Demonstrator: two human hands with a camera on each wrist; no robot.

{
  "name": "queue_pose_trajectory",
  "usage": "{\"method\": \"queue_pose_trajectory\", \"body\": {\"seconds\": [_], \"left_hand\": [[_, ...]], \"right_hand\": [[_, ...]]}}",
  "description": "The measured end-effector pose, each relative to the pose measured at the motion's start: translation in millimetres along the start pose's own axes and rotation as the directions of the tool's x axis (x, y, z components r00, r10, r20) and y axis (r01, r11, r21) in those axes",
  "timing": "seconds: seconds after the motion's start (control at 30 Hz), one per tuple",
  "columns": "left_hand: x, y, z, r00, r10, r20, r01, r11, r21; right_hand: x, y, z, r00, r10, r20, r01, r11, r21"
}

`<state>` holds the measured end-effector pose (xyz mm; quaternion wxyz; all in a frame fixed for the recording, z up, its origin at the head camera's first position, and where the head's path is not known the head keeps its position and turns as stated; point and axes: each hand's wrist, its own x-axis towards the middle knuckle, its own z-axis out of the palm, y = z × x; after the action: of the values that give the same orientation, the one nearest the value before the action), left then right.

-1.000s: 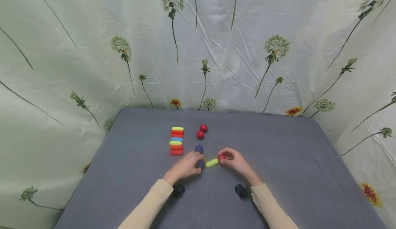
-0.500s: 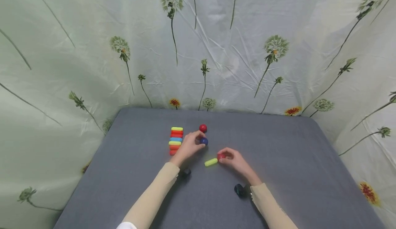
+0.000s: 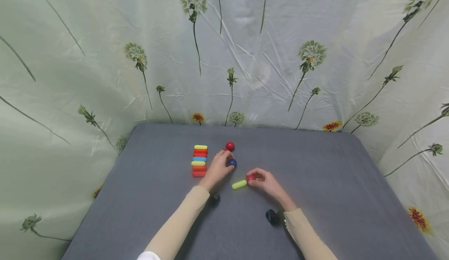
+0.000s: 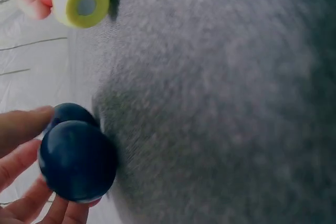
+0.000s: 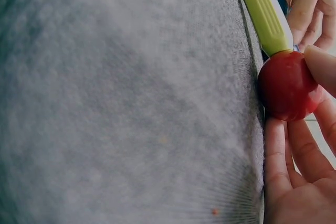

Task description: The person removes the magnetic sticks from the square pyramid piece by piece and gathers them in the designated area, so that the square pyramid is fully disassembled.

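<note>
My left hand [image 3: 218, 168] has its thumb and fingers curled around two dark blue balls. In the left wrist view, the nearer blue ball [image 4: 79, 161] partly covers the other blue ball [image 4: 73, 113]. Only one blue ball [image 3: 232, 163] shows in the head view. My right hand [image 3: 268, 184] holds a glossy red ball [image 5: 289, 86] between thumb and fingers. That ball meets one end of a yellow-green stick [image 5: 265, 14] lying on the table. A pale disc shows in the stick's free end in the left wrist view.
A red ball [image 3: 230, 146] lies beyond my left hand, with another red ball [image 3: 226, 149] mostly hidden behind its fingers. Left of that hand is a stacked row of coloured sticks [image 3: 199, 159]. A grey cloth covers the table [image 3: 315, 166]; a flower-patterned curtain [image 3: 266, 65] hangs behind.
My left hand has moved away from the yellow-green stick, up toward the red balls, and the blue balls have moved with it. My right hand stays on its red ball.
</note>
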<state>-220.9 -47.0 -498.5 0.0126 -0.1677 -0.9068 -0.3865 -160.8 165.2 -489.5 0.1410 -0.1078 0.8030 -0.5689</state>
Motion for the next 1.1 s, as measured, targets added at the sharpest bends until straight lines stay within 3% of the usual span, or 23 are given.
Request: {"method": "queue_pose_trajectory", "body": {"seconds": [0.1, 0.17, 0.3, 0.4, 0.47, 0.8, 0.97, 1.1], "left_hand": [[-7.0, 3.1, -2.6, 0.998, 0.052, -0.043, -0.051, 0.999, 0.006], [-14.5, 6.1, -3.0, 0.993, 0.112, -0.037, -0.112, 0.994, -0.006], [-32.5, 14.2, 1.6, 0.973, 0.194, 0.121, -0.195, 0.981, -0.003], [-42.0, 17.7, 9.6, 0.951, 0.181, 0.249, -0.207, 0.975, 0.080], [-45.1, 18.7, 14.6, 0.945, 0.164, 0.283, -0.210, 0.967, 0.143], [-44.1, 21.4, 16.8, 0.949, 0.185, 0.254, -0.248, 0.937, 0.246], [-51.0, 19.9, 3.7, 0.946, 0.217, 0.243, -0.252, 0.960, 0.121], [-59.6, 7.3, -14.4, 0.956, 0.216, 0.198, -0.226, 0.974, 0.028]], "right_hand": [[5.3, 13.9, 0.2, 1.000, -0.001, -0.008, 0.001, 1.000, 0.011], [8.5, 22.5, 0.7, 1.000, 0.012, -0.015, -0.012, 1.000, 0.016], [9.7, 27.8, 0.6, 1.000, -0.002, -0.024, 0.002, 1.000, 0.029], [9.5, 29.6, 0.1, 0.998, -0.050, -0.024, 0.050, 0.998, 0.030], [9.5, 29.7, 0.2, 0.997, -0.075, -0.024, 0.076, 0.997, 0.033], [11.4, 26.4, 1.4, 0.999, 0.015, -0.030, -0.013, 0.999, 0.040], [11.5, 28.5, -0.3, 1.000, 0.004, -0.023, -0.003, 1.000, 0.024], [11.1, 28.0, -1.8, 1.000, -0.005, -0.024, 0.005, 1.000, 0.012]]}}
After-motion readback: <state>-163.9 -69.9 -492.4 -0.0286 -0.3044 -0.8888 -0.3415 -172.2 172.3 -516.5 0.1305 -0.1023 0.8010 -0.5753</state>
